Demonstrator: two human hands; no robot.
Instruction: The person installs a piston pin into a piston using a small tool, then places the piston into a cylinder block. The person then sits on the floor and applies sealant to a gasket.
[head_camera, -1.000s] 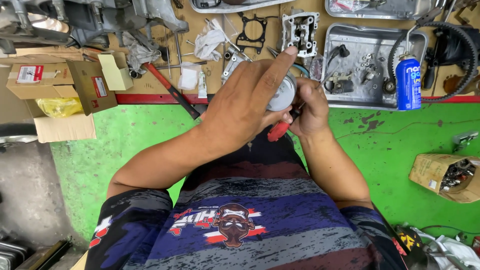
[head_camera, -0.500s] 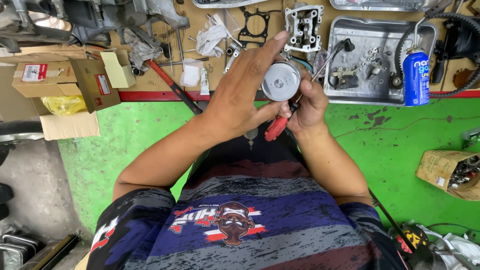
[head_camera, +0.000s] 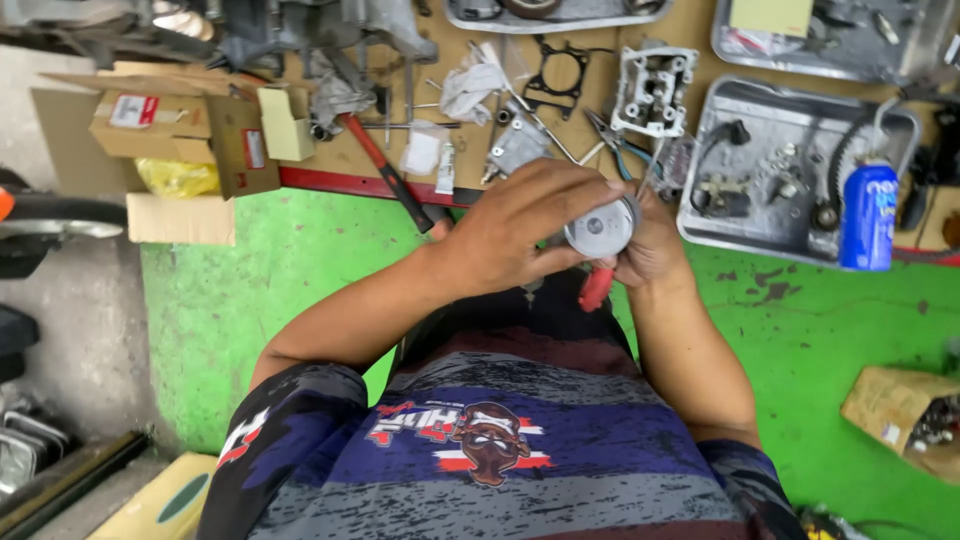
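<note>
Piston (head_camera: 601, 226), round and silver, is gripped by both hands: left hand (head_camera: 520, 235) closed over it, right hand (head_camera: 650, 245) cupping beneath, also clasping a red-handled tool (head_camera: 594, 288). Blue spray can (head_camera: 868, 216) and metal tray (head_camera: 700, 215) lie beyond, unobstructed.

Open brown cartons (head_camera: 170, 125) with red-white labels sit upper left; a blue spray can (head_camera: 867, 216) stands right.

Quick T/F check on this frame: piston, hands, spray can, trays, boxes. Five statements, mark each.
1. Both hands hold the round metal piston. True.
2. The blue spray can lies on the green floor. False: it stands upright against the metal tray.
3. The right hand also holds a red-handled tool. True.
4. The cardboard boxes sit at right of the view. False: upper left.
5. The left hand rests flat on the floor. False: it is raised, fingers around the piston.
</note>
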